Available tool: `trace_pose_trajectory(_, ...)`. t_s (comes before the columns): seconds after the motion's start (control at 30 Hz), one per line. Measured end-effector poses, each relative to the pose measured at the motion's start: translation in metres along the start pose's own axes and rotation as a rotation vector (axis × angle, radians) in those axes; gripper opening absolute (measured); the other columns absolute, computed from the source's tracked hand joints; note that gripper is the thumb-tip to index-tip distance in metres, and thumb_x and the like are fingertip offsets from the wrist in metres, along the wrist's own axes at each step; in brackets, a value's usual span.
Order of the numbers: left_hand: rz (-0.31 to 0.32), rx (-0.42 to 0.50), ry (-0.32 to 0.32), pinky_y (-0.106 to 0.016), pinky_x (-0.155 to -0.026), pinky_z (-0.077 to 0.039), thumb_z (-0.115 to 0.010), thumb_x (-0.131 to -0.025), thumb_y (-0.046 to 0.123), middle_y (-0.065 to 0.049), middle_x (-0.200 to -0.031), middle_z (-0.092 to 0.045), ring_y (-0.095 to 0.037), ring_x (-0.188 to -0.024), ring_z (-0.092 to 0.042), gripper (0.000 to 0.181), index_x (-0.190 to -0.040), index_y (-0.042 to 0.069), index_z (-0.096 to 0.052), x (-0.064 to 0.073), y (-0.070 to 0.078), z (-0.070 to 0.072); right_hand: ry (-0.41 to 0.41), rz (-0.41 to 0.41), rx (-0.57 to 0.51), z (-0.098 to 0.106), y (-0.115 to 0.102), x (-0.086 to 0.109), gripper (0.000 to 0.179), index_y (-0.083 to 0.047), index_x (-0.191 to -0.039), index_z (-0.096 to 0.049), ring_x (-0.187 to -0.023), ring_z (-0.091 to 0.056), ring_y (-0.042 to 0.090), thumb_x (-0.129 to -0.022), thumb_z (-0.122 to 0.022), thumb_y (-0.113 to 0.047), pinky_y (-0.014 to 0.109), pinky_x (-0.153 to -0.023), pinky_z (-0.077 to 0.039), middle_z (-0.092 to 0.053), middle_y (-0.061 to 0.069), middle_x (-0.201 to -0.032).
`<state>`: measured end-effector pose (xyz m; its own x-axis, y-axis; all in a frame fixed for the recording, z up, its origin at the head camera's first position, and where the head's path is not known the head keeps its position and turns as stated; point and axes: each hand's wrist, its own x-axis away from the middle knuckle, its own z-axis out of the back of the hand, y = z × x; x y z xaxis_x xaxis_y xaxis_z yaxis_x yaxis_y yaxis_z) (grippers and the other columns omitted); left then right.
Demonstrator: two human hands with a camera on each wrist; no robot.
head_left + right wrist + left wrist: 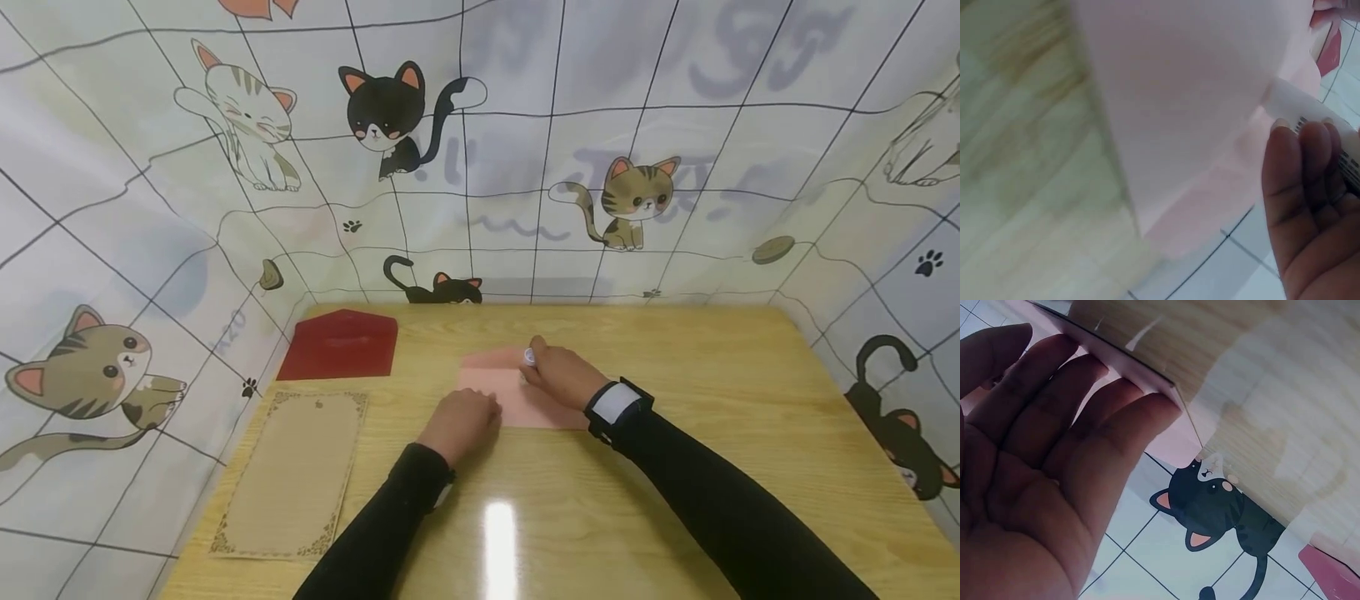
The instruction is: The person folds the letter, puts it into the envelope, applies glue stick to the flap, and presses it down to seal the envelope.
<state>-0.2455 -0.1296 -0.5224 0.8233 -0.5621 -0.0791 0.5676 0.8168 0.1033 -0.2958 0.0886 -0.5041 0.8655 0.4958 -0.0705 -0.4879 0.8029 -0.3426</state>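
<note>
A pink envelope (pixel 517 404) lies on the table with its flap (pixel 491 358) folded out toward the back wall. My right hand (pixel 562 375) grips a white glue stick (pixel 1300 107) with a barcode on its side. In the right wrist view its tip is right at the fold between the flap and the envelope body. My left hand (pixel 462 423) rests at the envelope's left side. In the left wrist view its fingertips (pixel 1163 407) press along the pink edge, fingers gently bent and thumb apart.
A red envelope (pixel 341 346) with its flap up lies at the back left of the wooden table (pixel 720 400). In front of it is a beige sheet with an ornate border (pixel 292 475). Cat-patterned sheeting (pixel 510 167) encloses the back and sides.
</note>
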Motion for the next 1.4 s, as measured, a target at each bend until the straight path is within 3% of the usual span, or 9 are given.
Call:
trace_pose_trajectory(0.23,-0.025,0.02,-0.032,-0.035,-0.06,-0.05,-0.055,-0.099,0.026,0.001,-0.065,-0.057,-0.015,-0.06,-0.049,0.023,-0.092,0.014,-0.074,-0.006,0.003,0.004,0.025,-0.019,0.009,0.011,0.012,0.017,0.028,-0.002,-0.104,-0.041,-0.052,-0.05,0.014,-0.101,-0.051,-0.028,0.032,-0.052,-0.046,-0.054,0.005,-0.064)
trace_pose_trajectory(0.63,-0.011,0.045,-0.002,-0.036,-0.054,-0.046,-0.056,-0.098,0.024,0.001,-0.056,-0.048,-0.017,-0.053,-0.044,0.027,-0.077,0.011,-0.066,-0.003,0.01,0.002,0.076,0.004,-0.045,-0.007,-0.018,-0.005,0.026,-0.005,-0.106,-0.043,-0.058,-0.053,0.014,-0.103,-0.047,-0.031,0.032,-0.055,-0.046,-0.055,0.005,-0.068)
trace_pose_trajectory(0.7,-0.01,0.035,0.008,-0.035,-0.052,-0.045,-0.056,-0.098,0.023,0.001,-0.056,-0.047,-0.016,-0.053,-0.044,0.027,-0.076,0.011,-0.066,-0.001,0.01,0.001,0.132,-0.032,-0.132,-0.006,-0.022,0.0,0.026,-0.009,-0.108,-0.047,-0.06,-0.053,0.014,-0.1,-0.051,-0.033,0.031,-0.055,-0.047,-0.059,0.004,-0.074)
trace_pose_trajectory(0.8,-0.002,0.039,0.017,-0.034,-0.051,-0.045,-0.057,-0.097,0.022,0.002,-0.058,-0.048,-0.015,-0.053,-0.043,0.025,-0.076,0.011,-0.066,0.002,0.006,-0.001,0.235,-0.117,-0.386,-0.001,-0.031,0.018,0.027,-0.014,-0.114,-0.052,-0.066,-0.057,0.013,-0.097,-0.057,-0.035,0.031,-0.056,-0.049,-0.066,0.003,-0.088)
trace_pose_trajectory(0.93,0.01,0.104,0.007,-0.035,-0.059,-0.051,-0.059,-0.095,0.022,0.002,-0.066,-0.059,-0.015,-0.06,-0.05,0.018,-0.083,0.014,-0.069,0.002,0.002,0.001,0.32,-0.179,-0.979,0.004,-0.046,0.047,0.034,-0.009,-0.121,-0.051,-0.089,-0.066,0.023,-0.097,-0.062,-0.03,0.033,-0.073,-0.058,-0.069,0.018,-0.113)
trace_pose_trajectory(1.03,0.006,0.226,0.014,-0.039,-0.081,-0.056,-0.059,-0.096,0.027,-0.001,-0.091,-0.071,-0.017,-0.084,-0.062,0.019,-0.102,0.013,-0.071,0.005,0.004,0.006,0.288,-0.174,-1.403,0.002,-0.055,0.069,0.038,-0.002,-0.125,-0.044,-0.107,-0.062,0.03,-0.098,-0.061,-0.022,0.034,-0.089,-0.056,-0.061,0.023,-0.129)
trace_pose_trajectory(1.13,0.01,0.485,0.039,-0.045,-0.098,-0.051,-0.054,-0.1,0.039,-0.001,-0.123,-0.069,-0.015,-0.113,-0.058,0.034,-0.125,0.019,-0.065,0.007,0.012,0.02,0.226,-0.156,-1.617,-0.003,-0.06,0.084,0.038,-0.001,-0.13,-0.04,-0.113,-0.059,0.028,-0.101,-0.055,-0.019,0.033,-0.094,-0.054,-0.059,0.017,-0.132)
trace_pose_trajectory(1.27,0.022,1.012,0.044,-0.051,-0.101,-0.048,-0.05,-0.1,0.046,0.002,-0.136,-0.061,-0.013,-0.121,-0.053,0.039,-0.135,0.029,-0.059,0.008,0.03,0.04,0.179,-0.104,-1.676,-0.008,-0.061,0.092,0.031,-0.004,-0.131,-0.039,-0.108,-0.061,0.023,-0.104,-0.047,-0.019,0.031,-0.092,-0.054,-0.064,0.007,-0.122)
trace_pose_trajectory(1.4,0.062,1.325,0.017,-0.047,-0.097,-0.051,-0.057,-0.099,0.039,-0.002,-0.128,-0.065,-0.017,-0.112,-0.06,0.037,-0.131,0.021,-0.063,0.008,0.042,0.046,0.119,-0.085,-1.639,-0.014,-0.059,0.097,0.019,-0.011,-0.121,-0.043,-0.094,-0.065,0.022,-0.104,-0.047,-0.019,0.033,-0.085,-0.057,-0.069,0.005,-0.11)
